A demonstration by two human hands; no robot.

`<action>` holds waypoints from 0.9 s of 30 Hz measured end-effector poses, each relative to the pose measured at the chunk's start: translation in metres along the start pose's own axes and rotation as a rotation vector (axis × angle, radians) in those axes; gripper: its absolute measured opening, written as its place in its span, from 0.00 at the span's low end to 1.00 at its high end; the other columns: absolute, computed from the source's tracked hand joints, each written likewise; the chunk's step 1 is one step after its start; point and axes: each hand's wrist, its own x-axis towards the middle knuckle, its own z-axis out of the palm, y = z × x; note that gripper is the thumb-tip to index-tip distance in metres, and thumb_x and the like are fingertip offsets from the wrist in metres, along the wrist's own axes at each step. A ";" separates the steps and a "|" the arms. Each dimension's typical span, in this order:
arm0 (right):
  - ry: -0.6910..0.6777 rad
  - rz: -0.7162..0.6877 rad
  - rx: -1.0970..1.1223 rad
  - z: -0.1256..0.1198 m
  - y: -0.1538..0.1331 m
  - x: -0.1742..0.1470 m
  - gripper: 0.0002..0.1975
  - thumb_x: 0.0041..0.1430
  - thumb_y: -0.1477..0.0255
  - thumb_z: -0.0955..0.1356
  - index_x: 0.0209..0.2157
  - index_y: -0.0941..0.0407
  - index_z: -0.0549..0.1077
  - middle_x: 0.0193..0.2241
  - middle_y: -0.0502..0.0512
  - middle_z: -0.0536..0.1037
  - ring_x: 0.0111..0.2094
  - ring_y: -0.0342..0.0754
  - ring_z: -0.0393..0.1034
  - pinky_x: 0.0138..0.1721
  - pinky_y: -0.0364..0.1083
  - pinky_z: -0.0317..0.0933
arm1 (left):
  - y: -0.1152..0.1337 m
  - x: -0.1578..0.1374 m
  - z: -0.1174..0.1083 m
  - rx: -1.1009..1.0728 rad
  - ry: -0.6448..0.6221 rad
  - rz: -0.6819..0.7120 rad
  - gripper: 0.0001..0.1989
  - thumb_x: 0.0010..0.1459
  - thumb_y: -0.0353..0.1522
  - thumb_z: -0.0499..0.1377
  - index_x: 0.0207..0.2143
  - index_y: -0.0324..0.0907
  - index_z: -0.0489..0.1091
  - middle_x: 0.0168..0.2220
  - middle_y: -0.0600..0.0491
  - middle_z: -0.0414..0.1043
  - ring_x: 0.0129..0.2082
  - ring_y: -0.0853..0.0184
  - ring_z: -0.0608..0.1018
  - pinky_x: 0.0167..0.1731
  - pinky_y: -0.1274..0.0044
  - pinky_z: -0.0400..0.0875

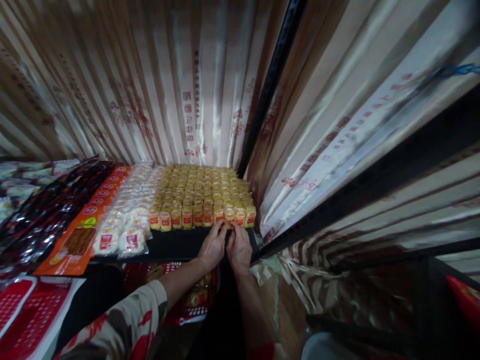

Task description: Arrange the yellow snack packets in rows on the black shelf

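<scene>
Small yellow cakes in clear wrappers with red-orange labels (pixel 197 216) stand in tight rows on a black shelf (pixel 165 244). My left hand (pixel 213 246) and my right hand (pixel 239 246) meet at the front row, near its right end. Fingertips of both hands are closed on the lower part of one wrapped yellow cake (pixel 229 212), which stands in line with its neighbours. White round pastries in clear wrappers (pixel 132 239) lie to the left of the yellow rows.
Further left are an orange snack packet (pixel 77 245) and dark shiny packets (pixel 45 210). Red baskets (pixel 43 305) are below the shelf. Behind hangs a printed pale curtain (pixel 165 90); a black upright post (pixel 268 90) stands at the corner.
</scene>
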 end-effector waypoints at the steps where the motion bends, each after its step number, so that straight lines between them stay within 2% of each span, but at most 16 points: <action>1: -0.001 -0.003 0.002 0.000 0.000 0.000 0.19 0.57 0.78 0.56 0.49 0.58 0.66 0.40 0.57 0.74 0.42 0.47 0.65 0.46 0.47 0.60 | 0.001 -0.001 0.000 0.004 0.005 0.005 0.27 0.56 0.22 0.45 0.59 0.36 0.51 0.57 0.40 0.55 0.57 0.62 0.62 0.54 0.68 0.65; 5: 0.002 -0.025 0.003 0.000 0.000 -0.001 0.21 0.56 0.79 0.56 0.50 0.58 0.66 0.42 0.58 0.74 0.44 0.47 0.65 0.47 0.48 0.61 | 0.004 -0.001 -0.004 0.025 0.011 0.033 0.29 0.55 0.21 0.46 0.60 0.35 0.48 0.59 0.40 0.52 0.60 0.61 0.56 0.57 0.65 0.59; 9: 0.017 -0.020 0.016 0.000 0.000 -0.002 0.22 0.54 0.80 0.56 0.50 0.58 0.66 0.42 0.58 0.74 0.44 0.47 0.65 0.47 0.48 0.61 | 0.004 0.000 -0.008 0.039 -0.037 0.058 0.29 0.55 0.21 0.44 0.60 0.32 0.49 0.61 0.39 0.49 0.62 0.62 0.53 0.59 0.66 0.58; 14: 0.013 -0.003 0.059 -0.001 -0.001 -0.001 0.21 0.55 0.79 0.56 0.49 0.58 0.67 0.42 0.59 0.73 0.45 0.47 0.65 0.48 0.49 0.61 | 0.006 -0.001 -0.010 0.056 -0.045 0.046 0.29 0.53 0.21 0.45 0.59 0.30 0.51 0.62 0.39 0.48 0.62 0.62 0.53 0.59 0.68 0.58; 20: 0.130 0.062 0.062 -0.005 -0.001 0.000 0.22 0.55 0.78 0.57 0.52 0.61 0.64 0.44 0.63 0.67 0.47 0.50 0.62 0.49 0.53 0.61 | 0.008 -0.002 -0.011 0.071 -0.031 0.050 0.32 0.50 0.18 0.45 0.60 0.33 0.49 0.63 0.42 0.47 0.63 0.62 0.51 0.59 0.66 0.57; 27: 0.144 0.029 0.035 -0.001 0.002 0.000 0.25 0.53 0.81 0.57 0.54 0.57 0.63 0.47 0.62 0.64 0.50 0.51 0.60 0.49 0.54 0.61 | 0.008 0.001 -0.011 0.071 -0.072 0.079 0.32 0.50 0.18 0.45 0.60 0.32 0.50 0.62 0.41 0.48 0.63 0.62 0.51 0.59 0.64 0.54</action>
